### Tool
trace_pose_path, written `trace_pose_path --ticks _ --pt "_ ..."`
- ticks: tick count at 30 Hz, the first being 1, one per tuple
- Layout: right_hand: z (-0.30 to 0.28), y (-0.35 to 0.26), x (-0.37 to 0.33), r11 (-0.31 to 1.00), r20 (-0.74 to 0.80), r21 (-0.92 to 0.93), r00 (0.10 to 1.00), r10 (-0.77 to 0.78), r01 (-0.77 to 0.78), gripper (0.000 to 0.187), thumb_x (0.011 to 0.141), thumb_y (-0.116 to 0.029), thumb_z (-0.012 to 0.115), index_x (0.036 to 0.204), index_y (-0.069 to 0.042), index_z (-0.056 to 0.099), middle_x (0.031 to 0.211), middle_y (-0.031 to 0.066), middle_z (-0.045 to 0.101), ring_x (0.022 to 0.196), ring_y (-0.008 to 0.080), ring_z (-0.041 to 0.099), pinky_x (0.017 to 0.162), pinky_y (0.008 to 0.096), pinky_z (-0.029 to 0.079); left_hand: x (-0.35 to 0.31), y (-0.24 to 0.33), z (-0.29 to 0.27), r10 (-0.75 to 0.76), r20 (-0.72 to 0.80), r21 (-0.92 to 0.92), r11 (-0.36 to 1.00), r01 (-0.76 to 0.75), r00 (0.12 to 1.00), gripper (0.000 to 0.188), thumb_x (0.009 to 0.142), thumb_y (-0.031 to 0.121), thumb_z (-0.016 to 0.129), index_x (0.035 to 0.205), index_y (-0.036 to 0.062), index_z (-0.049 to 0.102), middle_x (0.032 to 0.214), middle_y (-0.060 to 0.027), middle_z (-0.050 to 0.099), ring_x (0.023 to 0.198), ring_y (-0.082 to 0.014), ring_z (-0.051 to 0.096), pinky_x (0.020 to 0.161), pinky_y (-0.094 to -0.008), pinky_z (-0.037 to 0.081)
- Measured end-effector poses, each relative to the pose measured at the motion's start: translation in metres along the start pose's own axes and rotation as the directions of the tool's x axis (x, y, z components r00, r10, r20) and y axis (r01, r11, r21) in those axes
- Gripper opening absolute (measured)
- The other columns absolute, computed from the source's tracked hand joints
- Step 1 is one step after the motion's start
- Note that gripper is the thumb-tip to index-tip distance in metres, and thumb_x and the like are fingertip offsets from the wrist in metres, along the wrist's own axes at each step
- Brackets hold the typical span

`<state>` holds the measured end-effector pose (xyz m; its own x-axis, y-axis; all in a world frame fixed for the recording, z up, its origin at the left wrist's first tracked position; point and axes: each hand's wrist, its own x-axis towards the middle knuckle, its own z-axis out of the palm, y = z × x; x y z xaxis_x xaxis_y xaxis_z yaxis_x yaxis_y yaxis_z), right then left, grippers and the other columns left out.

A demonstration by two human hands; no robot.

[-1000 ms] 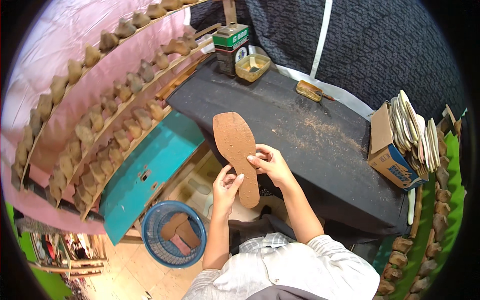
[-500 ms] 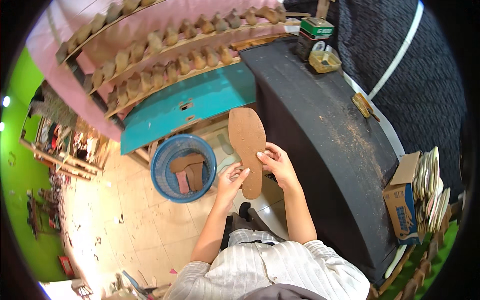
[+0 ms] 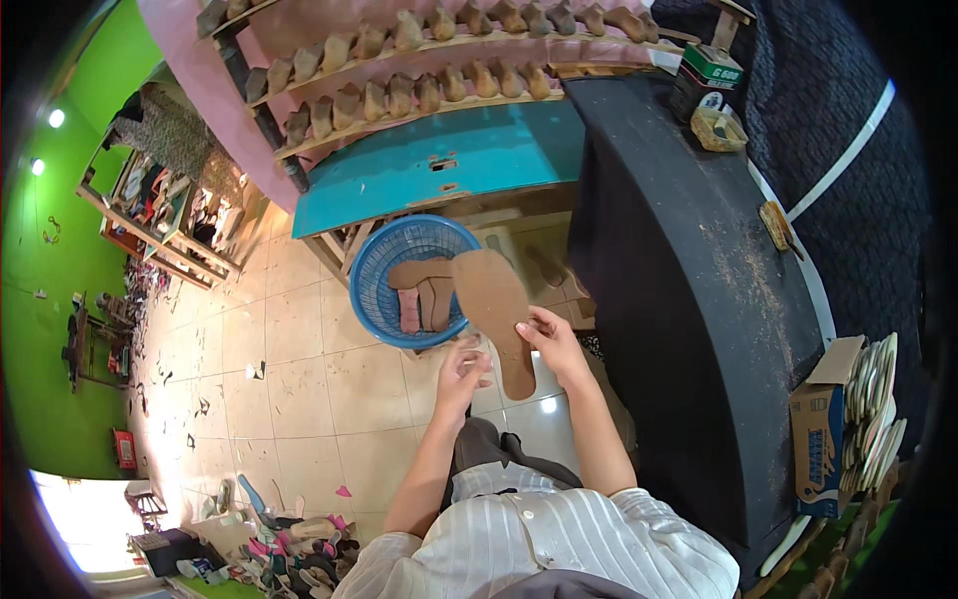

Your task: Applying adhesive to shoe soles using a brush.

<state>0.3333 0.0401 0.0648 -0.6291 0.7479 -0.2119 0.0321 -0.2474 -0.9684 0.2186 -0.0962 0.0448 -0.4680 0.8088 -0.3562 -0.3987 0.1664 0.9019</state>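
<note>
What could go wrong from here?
1. Slip: only the right hand appears to grip the flat brown shoe-sole-shaped piece, near its narrow end; the left hand looks clear of it, so it might tip or drop.
2. Mix-up: the round blue plastic mesh basket holds similar flat brown pieces; if dropped in, it could be hard to tell apart.

Shoe lasts (image 3: pixel 399 94) line wooden shelves (image 3: pixel 429 117) above a teal board (image 3: pixel 514 150), while the dark-draped tabletop (image 3: pixel 679 290) carries a green-and-black tin (image 3: pixel 705 85), a yellowish tub (image 3: pixel 717 132) and a cardboard box (image 3: pixel 816 439) of pale flat pieces (image 3: pixel 870 424).
</note>
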Motion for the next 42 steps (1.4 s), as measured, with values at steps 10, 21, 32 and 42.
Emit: trace_pose_path --ticks 10,21,32,42 --pt "0.113 0.042 0.074 0.967 0.195 -0.254 0.977 0.087 -0.035 0.03 0.084 -0.013 0.063 0.11 0.001 0.06 0.089 0.0045 0.063 0.079 0.012 0.056 0.072 0.0261 0.045 0.052 0.024 -0.136 0.075 -0.266 -0.308 0.938 -0.158 0.961 0.053 0.09 0.02 0.059 0.133 0.0057 0.032 0.105 -0.0088 0.055 0.096 -0.0168 0.056 0.082 -0.0332 0.047" --pt "0.214 0.131 0.16 0.743 -0.068 0.569 0.881 0.469 -0.352 0.018 0.09 -0.013 0.056 0.105 -0.012 0.047 0.094 0.0 0.058 0.085 0.0144 0.057 0.077 0.0347 0.046 0.143 0.008 -0.25 0.352 0.039 0.757 0.601 -0.258 0.935 0.078 0.059 0.033 0.083 0.125 0.0123 0.047 0.115 -0.0104 0.053 0.106 -0.0254 0.051 0.091 -0.0406 0.04" --pt "0.188 0.278 0.239 0.489 -0.138 0.775 0.647 0.75 -0.401 0.016 0.088 -0.006 0.056 0.103 -0.01 0.054 0.092 0.002 0.06 0.083 0.0149 0.059 0.074 0.0298 0.052 0.252 -0.052 -0.275 0.173 0.237 0.954 0.145 -0.262 0.956 0.06 0.065 0.025 0.075 0.121 0.0255 0.052 0.111 0.0012 0.054 0.104 -0.02 0.05 0.087 -0.0436 0.034" --pt "0.166 0.394 0.289 0.474 -0.252 0.754 0.465 0.848 -0.455 0.007 0.084 -0.004 0.061 0.088 -0.008 0.057 0.081 0.0027 0.062 0.074 0.0146 0.061 0.066 0.0274 0.055 0.343 -0.125 -0.288 -0.128 0.255 0.966 0.079 -0.247 0.958 0.058 0.065 0.015 0.074 0.12 0.0236 0.055 0.117 -0.0007 0.053 0.114 -0.0212 0.047 0.093 -0.0408 0.038"
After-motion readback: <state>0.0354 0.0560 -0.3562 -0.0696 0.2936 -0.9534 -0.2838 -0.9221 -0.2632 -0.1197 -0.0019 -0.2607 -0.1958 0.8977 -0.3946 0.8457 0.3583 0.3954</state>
